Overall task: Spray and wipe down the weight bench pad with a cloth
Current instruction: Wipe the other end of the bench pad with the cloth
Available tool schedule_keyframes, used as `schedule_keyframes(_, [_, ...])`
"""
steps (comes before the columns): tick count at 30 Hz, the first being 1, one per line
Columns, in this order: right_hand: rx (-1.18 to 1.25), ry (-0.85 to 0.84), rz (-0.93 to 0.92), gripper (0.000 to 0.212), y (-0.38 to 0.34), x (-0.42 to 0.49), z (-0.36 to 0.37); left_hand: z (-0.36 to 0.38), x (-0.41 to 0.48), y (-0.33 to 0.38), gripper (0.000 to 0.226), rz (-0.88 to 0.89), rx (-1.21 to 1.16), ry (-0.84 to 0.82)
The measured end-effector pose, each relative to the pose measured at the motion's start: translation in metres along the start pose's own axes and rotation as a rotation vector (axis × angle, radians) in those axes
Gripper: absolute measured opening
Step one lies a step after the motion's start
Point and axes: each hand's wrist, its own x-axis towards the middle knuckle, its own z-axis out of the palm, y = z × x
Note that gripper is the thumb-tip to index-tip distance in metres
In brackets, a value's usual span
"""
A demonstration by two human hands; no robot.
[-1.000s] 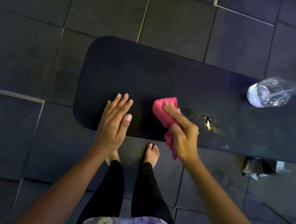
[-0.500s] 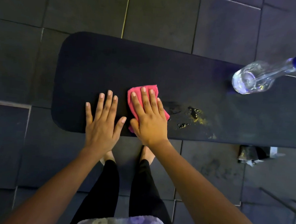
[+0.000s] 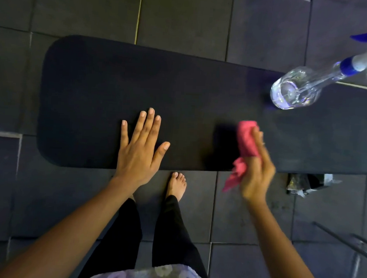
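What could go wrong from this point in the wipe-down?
The spray bottle stands on the bench pad just beyond the right hand and its pink cloth; a wider stroke might knock it over. The cloth's loose tail hangs past the pad's near edge and could slip. Bare feet stand below, where runoff may make the floor slick.

Dim light over a dark floor (image 3: pixel 184 22); the right hand (image 3: pixel 256 174) and its pink cloth (image 3: pixel 245 140) smear with motion blur; the spray bottle (image 3: pixel 295 90) glints brightly; wide-angle distortion bends the edges.
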Motion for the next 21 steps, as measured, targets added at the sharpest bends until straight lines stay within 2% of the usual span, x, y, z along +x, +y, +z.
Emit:
schedule_keyframes(2, [-0.144, 0.110, -0.017, 0.066, 0.006, 0.023, -0.020, 0.000, 0.000, 0.000, 0.065, -0.002, -0.011, 0.009])
schedule_keyframes(4, [-0.445, 0.076, -0.085, 0.070, 0.018, 0.041, -0.023, 0.001, 0.000, -0.002, 0.065, -0.002, -0.001, 0.013])
schedule_keyframes(6, [-0.585, 0.090, -0.145, 0.072, 0.031, 0.047, -0.012, 0.003, -0.001, -0.003, 0.066, 0.001, 0.018, 0.012])
schedule_keyframes(10, [-0.566, 0.154, -0.133, 0.075, 0.026, 0.029, 0.023, 0.006, 0.000, -0.002, 0.069, 0.002, 0.032, 0.014])
schedule_keyframes(15, [-0.552, -0.021, -0.253, 0.075, 0.014, -0.009, 0.069, 0.005, 0.000, -0.003, 0.065, 0.004, -0.029, 0.063])
schedule_keyframes(19, [-0.430, -0.230, -0.339, 0.067, 0.000, -0.030, 0.094, 0.001, -0.002, -0.004, 0.062, 0.012, -0.353, 0.215])
schedule_keyframes(21, [-0.307, -0.350, -0.316, 0.061, -0.003, -0.033, 0.099, -0.002, -0.006, -0.008, 0.060, 0.010, -0.507, 0.289])
